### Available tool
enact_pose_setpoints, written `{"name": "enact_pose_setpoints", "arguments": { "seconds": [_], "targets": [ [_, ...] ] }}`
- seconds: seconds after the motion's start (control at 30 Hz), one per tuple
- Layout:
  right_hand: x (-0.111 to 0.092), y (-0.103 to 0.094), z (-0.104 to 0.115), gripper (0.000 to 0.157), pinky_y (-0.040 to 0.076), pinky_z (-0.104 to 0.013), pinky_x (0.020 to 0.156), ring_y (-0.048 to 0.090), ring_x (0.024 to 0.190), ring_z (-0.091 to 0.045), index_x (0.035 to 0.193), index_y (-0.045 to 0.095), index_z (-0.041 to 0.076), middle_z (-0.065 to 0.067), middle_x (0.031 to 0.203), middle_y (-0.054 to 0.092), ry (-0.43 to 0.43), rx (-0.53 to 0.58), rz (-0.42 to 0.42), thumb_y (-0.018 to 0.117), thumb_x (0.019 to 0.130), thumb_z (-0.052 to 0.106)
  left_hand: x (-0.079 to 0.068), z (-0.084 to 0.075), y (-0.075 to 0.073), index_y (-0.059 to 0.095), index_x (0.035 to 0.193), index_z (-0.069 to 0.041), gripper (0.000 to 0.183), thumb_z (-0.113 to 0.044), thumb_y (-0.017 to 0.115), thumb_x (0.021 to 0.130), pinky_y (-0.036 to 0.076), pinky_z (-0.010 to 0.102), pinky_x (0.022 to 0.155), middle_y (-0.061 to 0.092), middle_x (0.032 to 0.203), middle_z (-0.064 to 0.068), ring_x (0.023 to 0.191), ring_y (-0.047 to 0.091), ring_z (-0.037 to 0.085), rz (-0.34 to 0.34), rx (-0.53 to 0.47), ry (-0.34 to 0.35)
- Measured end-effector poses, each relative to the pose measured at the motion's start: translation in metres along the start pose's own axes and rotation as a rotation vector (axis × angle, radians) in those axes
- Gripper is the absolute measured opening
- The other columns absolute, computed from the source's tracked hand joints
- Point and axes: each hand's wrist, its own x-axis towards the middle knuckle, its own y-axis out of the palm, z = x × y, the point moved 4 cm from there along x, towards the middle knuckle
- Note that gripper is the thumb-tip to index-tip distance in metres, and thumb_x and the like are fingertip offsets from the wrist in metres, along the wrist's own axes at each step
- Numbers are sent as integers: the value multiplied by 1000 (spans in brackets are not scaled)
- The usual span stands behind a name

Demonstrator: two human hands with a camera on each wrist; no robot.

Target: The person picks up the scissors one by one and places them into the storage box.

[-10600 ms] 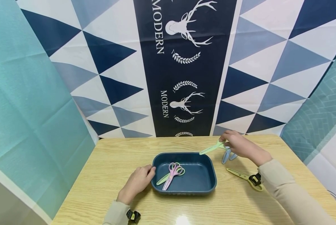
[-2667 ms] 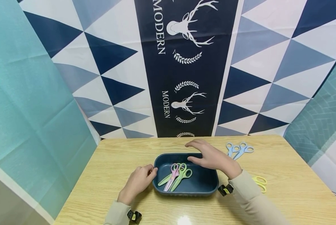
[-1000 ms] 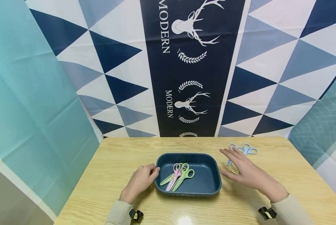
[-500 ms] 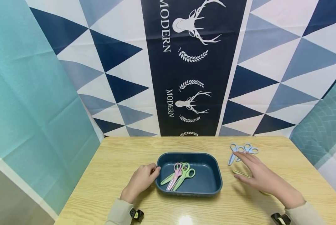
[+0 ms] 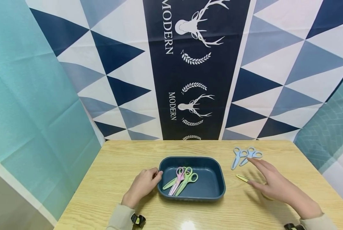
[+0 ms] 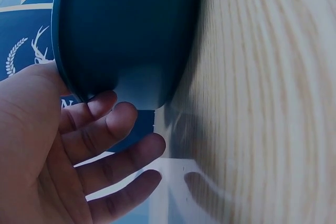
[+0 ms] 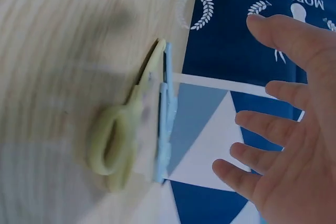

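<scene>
My left hand (image 5: 142, 185) pinches the left rim of a dark blue tray (image 5: 208, 182) between thumb and index finger; in the left wrist view the other fingers spread beside the tray's wall (image 6: 131, 30). Inside lie pink scissors (image 5: 176, 184) and two pairs of green scissors (image 5: 185, 183), overlapping at the left. Spread and holding nothing, my right hand (image 5: 278, 187) hovers over yellow scissors (image 5: 241, 178), which it mostly hides in the head view. The right wrist view shows the yellow scissors (image 7: 118, 135) on the table, apart from the fingers.
Two pairs of light blue scissors (image 5: 237, 157) lie side by side on the wooden table (image 5: 125, 153), behind the yellow ones. A patterned cloth (image 5: 125, 64) hangs along the table's back edge, and a turquoise cloth (image 5: 45, 111) on the left.
The green scissors my right hand held earlier now lie in the tray. That hand has since moved right, away from the tray, to above the yellow scissors. The left hand keeps its place.
</scene>
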Motion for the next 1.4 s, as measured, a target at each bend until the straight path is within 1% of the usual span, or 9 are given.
{"name": "enact_pose_setpoints", "arguments": {
  "seconds": [0.2,0.4,0.5,0.7,0.83,0.97,1.13,1.2,1.4],
  "targets": [
    [-5,4,-13,79,43,-59,91,54,123,-50,149,47,3,-26,138,57,26,30,-1,86,83,22,0,0,-1,52,73,-22,36,-36,55,106,32,20,48,40,56,-12,47,37,2,-1,-6,-4],
    [-17,4,-23,77,32,-18,100,56,122,-50,147,48,0,-27,138,58,48,25,-2,86,84,24,-1,1,-1,52,74,-23,36,-36,54,107,32,20,49,41,56,-12,47,38,2,9,-14,-10],
    [-24,4,-27,77,26,-9,98,56,122,-51,147,48,1,-29,139,57,79,32,11,85,85,25,-2,2,-1,52,74,-23,36,-37,54,107,32,20,49,41,56,-11,47,38,2,14,-18,-13],
    [-37,3,-34,76,39,-17,91,58,119,-48,145,50,0,-28,136,60,133,9,34,85,84,28,-2,0,-1,53,74,-23,36,-36,54,107,32,20,49,41,56,-11,47,38,3,25,-25,-14],
    [-44,2,-36,75,48,-32,87,59,119,-49,145,50,-1,-28,136,61,170,4,60,84,86,31,-1,0,-1,52,74,-23,36,-37,53,107,32,20,49,41,56,-11,47,38,2,20,-15,-5],
    [-50,2,-38,71,47,-31,84,60,116,-50,141,55,-2,-28,132,63,183,-14,47,85,85,31,-1,-1,-1,52,74,-23,36,-37,53,107,32,20,49,41,57,-11,48,38,2,19,-14,-5],
    [-56,2,-41,68,52,-55,82,63,111,-52,136,57,-5,-30,126,65,188,-23,53,86,84,28,-1,-2,-1,52,74,-22,36,-36,54,107,32,20,49,41,56,-11,47,38,2,23,-22,-10],
    [-57,3,-42,66,54,-57,79,65,106,-50,135,58,-5,-28,123,65,201,-21,69,85,84,28,-1,-2,-1,52,74,-23,36,-36,54,107,32,20,49,41,56,-11,47,38,2,23,-19,-9],
    [-58,4,-43,56,56,-32,66,68,95,-21,130,63,-3,-16,115,69,191,-6,57,85,85,23,-1,0,0,52,74,-23,37,-38,52,107,32,20,49,40,57,-12,48,37,1,13,-5,-2]
  ]
}}
